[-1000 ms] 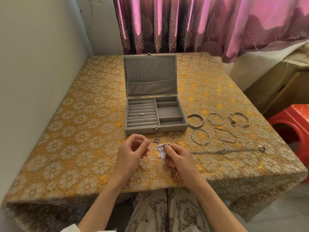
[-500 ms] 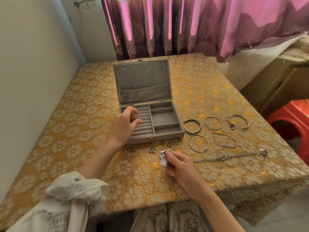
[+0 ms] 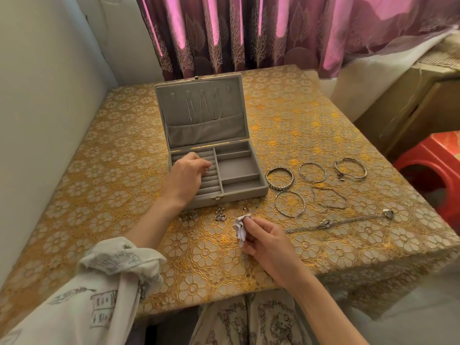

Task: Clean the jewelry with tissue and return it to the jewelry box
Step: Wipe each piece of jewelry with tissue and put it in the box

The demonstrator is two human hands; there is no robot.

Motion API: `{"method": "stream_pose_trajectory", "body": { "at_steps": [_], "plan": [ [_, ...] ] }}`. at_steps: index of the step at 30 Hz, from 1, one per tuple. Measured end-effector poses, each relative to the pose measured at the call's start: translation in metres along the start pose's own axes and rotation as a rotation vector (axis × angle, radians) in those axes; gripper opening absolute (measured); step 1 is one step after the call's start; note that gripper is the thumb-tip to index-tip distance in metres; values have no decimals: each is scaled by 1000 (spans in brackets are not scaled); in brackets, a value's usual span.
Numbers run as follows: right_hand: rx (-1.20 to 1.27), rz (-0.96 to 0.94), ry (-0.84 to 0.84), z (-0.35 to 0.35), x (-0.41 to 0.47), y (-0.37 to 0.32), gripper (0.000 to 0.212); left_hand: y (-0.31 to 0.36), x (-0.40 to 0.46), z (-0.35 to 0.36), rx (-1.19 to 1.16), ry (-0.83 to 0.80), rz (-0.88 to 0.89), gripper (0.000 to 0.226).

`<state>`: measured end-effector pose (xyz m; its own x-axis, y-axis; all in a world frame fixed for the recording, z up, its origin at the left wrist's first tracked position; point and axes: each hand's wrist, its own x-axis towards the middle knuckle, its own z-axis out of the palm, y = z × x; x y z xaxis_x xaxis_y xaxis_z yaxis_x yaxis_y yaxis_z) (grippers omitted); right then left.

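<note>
Reaching into the open grey velvet jewelry box point(image 3: 239, 170), the left hand point(image 3: 188, 174) pinches a small silver ring point(image 3: 207, 169) in its fingers over the ridged ring rolls at the box's 9 o'clock side; I judge the ring is being seated in a slot. The right hand point(image 3: 267, 241) rests on the gold floral lace tabletop point(image 3: 323, 135) at 6 o'clock of the box, fingers grasping a crumpled white tissue point(image 3: 241, 227). Next likely comes letting go of the ring and picking another piece. Thin metal bangles point(image 3: 280, 179) and a slack chain necklace point(image 3: 336, 221) lie at 3 to 4 o'clock, small earrings point(image 3: 220, 215) just before the box's front wall.
</note>
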<state>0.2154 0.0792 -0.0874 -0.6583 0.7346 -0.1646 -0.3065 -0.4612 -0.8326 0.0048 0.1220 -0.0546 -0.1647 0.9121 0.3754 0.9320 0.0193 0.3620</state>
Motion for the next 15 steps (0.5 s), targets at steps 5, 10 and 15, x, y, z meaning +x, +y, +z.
{"method": "stream_pose_trajectory", "body": {
  "at_steps": [5, 10, 15],
  "plan": [
    [5, -24, -6, 2, -1, -3, 22, -1, 2, -1, 21, -24, 24, 14],
    [8, -27, -3, 2, -2, -2, 20, 0, -1, 0, 16, -8, 22, 16],
    [-8, -28, 10, 2, -2, 0, 19, -3, -7, 2, 68, 2, 0, 16]
  ]
}}
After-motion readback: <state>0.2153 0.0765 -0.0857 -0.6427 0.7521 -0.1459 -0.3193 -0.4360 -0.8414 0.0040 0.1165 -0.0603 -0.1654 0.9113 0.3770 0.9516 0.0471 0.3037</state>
